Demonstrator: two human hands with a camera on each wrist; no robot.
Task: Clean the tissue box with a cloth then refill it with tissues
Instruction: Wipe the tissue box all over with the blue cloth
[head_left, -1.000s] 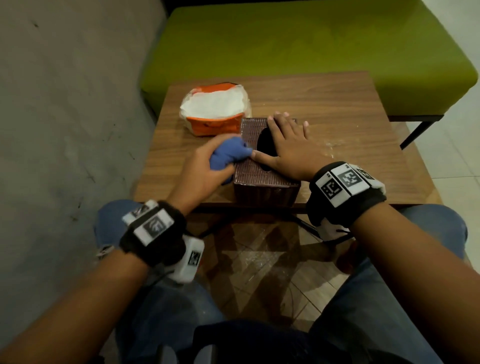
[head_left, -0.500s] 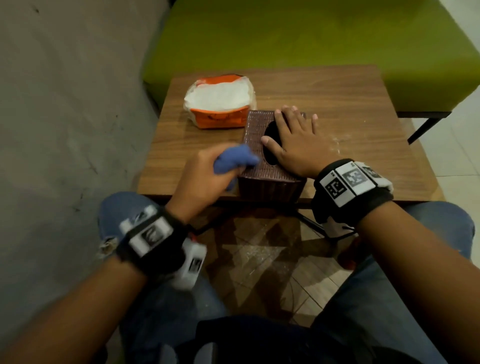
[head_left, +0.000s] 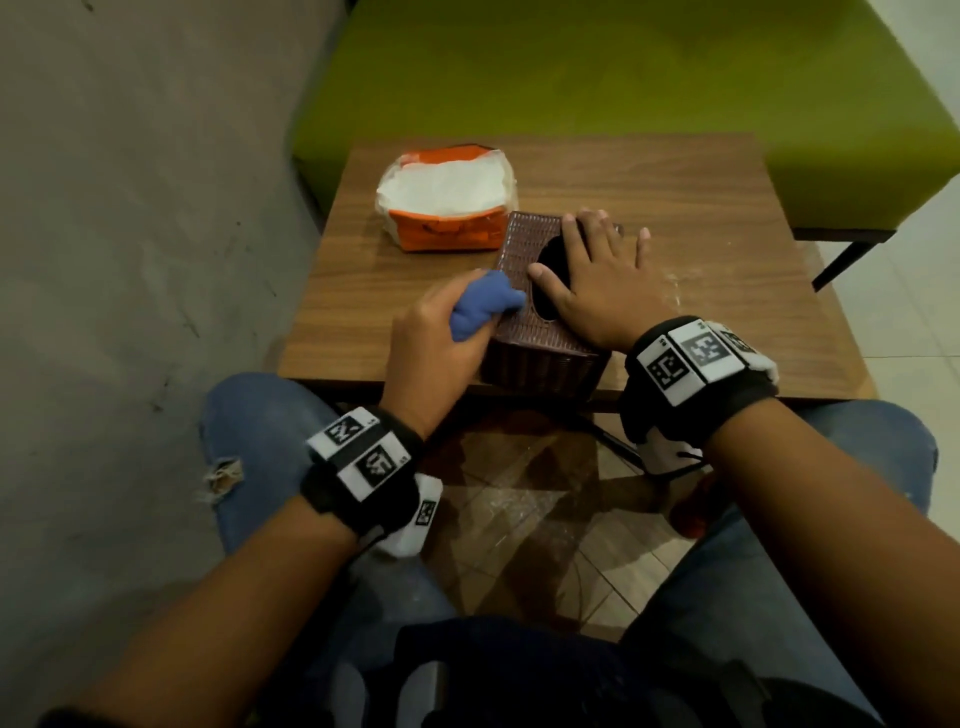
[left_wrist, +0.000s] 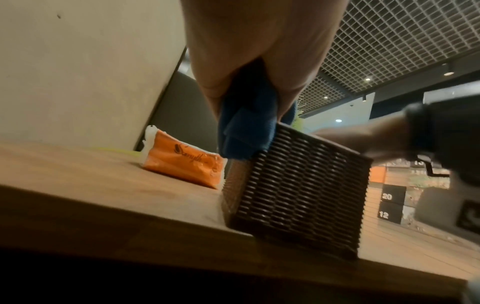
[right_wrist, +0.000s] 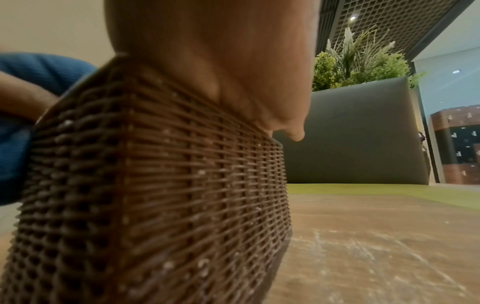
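Note:
A brown woven tissue box (head_left: 524, 249) (left_wrist: 298, 189) (right_wrist: 145, 185) stands at the near edge of the wooden table (head_left: 701, 208), its dark oval slot facing up. My right hand (head_left: 592, 280) lies flat on the box top with straight fingers, thumb beside the slot. My left hand (head_left: 441, 332) grips a bunched blue cloth (head_left: 480, 304) (left_wrist: 246, 127) (right_wrist: 39, 70) against the box's upper left edge. An orange pack of white tissues (head_left: 447, 202) (left_wrist: 182, 162) lies behind the box to the left.
A green upholstered bench (head_left: 623, 78) runs behind the table. A grey wall (head_left: 130, 208) stands close on the left. My knees in blue jeans (head_left: 260, 415) sit under the table's near edge. White dust streaks (right_wrist: 363, 257) mark the table right of the box.
My left hand with the cloth has slid back along the box's left edge toward me and then forward a little. The right hand stays flat on top.

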